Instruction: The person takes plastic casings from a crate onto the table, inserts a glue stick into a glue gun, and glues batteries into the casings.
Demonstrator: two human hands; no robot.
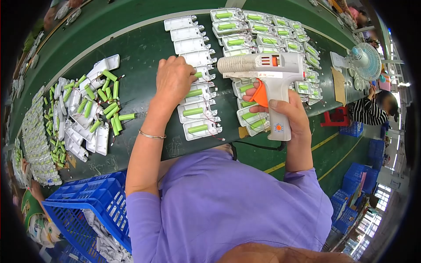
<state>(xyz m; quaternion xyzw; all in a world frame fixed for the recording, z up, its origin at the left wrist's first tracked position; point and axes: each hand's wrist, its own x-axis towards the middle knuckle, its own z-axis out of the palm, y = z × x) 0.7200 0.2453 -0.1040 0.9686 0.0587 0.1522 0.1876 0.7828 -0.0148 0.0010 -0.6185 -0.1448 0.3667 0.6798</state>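
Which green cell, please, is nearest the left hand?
The green cell partly hidden by the left hand, fourth up its casing column; the nearer three show fully.

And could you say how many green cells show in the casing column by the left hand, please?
4: one green cell at the left hand, a second, third and fourth in the next three casings down the picture; others may be hidden.
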